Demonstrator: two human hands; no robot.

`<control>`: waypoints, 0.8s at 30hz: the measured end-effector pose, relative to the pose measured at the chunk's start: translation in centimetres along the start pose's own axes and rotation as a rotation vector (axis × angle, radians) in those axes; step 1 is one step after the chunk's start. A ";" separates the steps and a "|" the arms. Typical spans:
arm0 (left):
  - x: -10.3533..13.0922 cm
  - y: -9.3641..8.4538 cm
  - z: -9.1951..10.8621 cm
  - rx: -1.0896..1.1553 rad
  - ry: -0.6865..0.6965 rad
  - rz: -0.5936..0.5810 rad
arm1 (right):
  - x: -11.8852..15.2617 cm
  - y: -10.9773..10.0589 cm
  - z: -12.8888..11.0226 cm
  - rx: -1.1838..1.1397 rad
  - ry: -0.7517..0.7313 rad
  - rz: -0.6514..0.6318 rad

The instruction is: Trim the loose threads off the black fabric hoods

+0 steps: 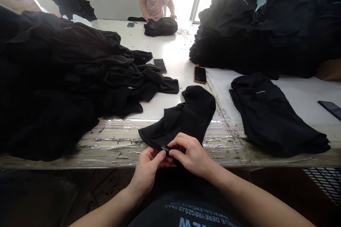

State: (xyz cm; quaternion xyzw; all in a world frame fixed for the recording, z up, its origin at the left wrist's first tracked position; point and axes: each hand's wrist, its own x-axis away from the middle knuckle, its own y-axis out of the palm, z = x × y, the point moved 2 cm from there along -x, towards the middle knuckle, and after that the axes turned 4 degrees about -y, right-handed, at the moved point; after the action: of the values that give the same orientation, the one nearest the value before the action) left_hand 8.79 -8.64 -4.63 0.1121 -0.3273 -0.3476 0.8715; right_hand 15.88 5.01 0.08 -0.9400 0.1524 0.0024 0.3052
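A black fabric garment, rounded like a hood at its far end (198, 104), lies on the table's near edge before me. My left hand (150, 163) pinches its near hem between thumb and fingers. Close beside it, my right hand (188, 150) is closed with thumb and fingertips at the same hem. Between the fingertips shows a small shiny, pale piece (165, 148); whether it is a label or a tool I cannot tell.
A large heap of black garments (66, 78) covers the left. At right lies a flat black stack (271, 110), with tall piles (229, 25) behind. Phones (200, 75) rest mid-table and at far right. Across the table, a person in pink (154, 1) handles a black bundle (161, 27).
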 end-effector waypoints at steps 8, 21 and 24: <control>0.0 0.3 -0.4 -0.001 -0.018 -0.037 | -0.2 0.3 0.0 -0.008 -0.027 -0.020; -0.5 0.3 -0.8 0.030 0.001 -0.035 | -0.4 0.3 0.0 -0.041 -0.008 -0.010; -0.4 0.5 -0.7 0.050 -0.002 -0.028 | -0.4 0.4 0.2 -0.045 -0.010 -0.006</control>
State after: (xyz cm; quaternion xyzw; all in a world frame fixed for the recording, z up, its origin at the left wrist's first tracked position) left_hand 9.26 -8.08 -5.11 0.1380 -0.3350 -0.3514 0.8633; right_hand 15.39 4.93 -0.23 -0.9470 0.1480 0.0099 0.2848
